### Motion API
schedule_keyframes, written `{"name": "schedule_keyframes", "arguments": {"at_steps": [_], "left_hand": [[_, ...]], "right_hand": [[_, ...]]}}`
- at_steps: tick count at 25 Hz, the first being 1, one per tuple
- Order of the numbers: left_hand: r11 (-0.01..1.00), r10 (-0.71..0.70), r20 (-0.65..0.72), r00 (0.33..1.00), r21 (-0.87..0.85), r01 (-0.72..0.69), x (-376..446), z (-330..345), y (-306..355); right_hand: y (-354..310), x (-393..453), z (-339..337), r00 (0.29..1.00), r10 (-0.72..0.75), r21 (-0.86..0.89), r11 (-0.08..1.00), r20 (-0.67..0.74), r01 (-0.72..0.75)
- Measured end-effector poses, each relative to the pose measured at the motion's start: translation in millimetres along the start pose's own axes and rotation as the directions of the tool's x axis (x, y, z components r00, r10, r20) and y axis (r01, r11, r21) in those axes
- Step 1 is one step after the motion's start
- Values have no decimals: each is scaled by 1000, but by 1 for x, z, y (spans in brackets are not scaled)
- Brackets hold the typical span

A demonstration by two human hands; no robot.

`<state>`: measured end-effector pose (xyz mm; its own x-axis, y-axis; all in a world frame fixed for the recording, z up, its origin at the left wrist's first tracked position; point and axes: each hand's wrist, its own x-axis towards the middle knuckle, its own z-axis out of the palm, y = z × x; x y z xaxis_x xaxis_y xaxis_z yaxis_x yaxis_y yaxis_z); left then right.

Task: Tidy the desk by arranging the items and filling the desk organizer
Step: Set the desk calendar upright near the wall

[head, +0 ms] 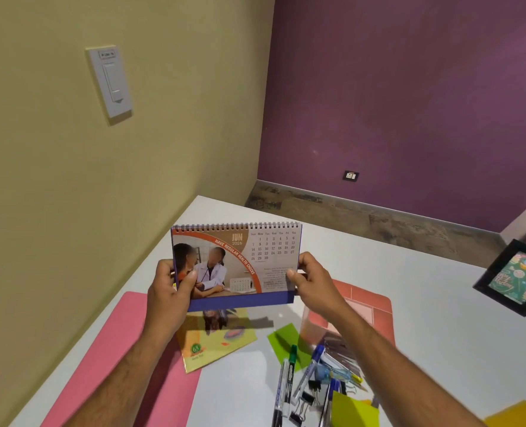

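I hold a spiral-bound desk calendar, open at June 2026, upright above the white desk. My left hand grips its left edge and my right hand grips its right edge. Below it lie a yellow booklet, a green sticky note, and a loose pile of markers, pens and black binder clips. A clear pink desk organizer sits partly behind my right forearm.
A pink mat covers the desk's left part and a salmon mat lies under the organizer. A black picture frame stands at the right edge. Yellow sticky notes lie at the bottom right. Walls close off the left side.
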<state>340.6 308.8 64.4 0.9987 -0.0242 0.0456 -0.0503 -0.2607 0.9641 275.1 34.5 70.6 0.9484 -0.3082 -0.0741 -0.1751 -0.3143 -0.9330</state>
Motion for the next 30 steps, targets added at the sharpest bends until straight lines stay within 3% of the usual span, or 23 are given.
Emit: {"name": "schedule_keyframes", "arguments": {"at_steps": [3,12,21,30], "left_hand": [[995,49,-7,999,82,-49,40,9,6],[970,105,-82,991,229,-84,176,36,0],[939,94,-132,987,342,-43,289,58,-68],[935,74,-110,991,354,-30,317,73,-118]], "right_hand": [[-12,49,0,996,-75,-215,975,-56,61],[-23,206,27,992,-95,-336,940,-86,61],[15,327,79,997,-65,-356,933,-50,43],[56,362,101,1000,-9,-343,939,-8,6]]}}
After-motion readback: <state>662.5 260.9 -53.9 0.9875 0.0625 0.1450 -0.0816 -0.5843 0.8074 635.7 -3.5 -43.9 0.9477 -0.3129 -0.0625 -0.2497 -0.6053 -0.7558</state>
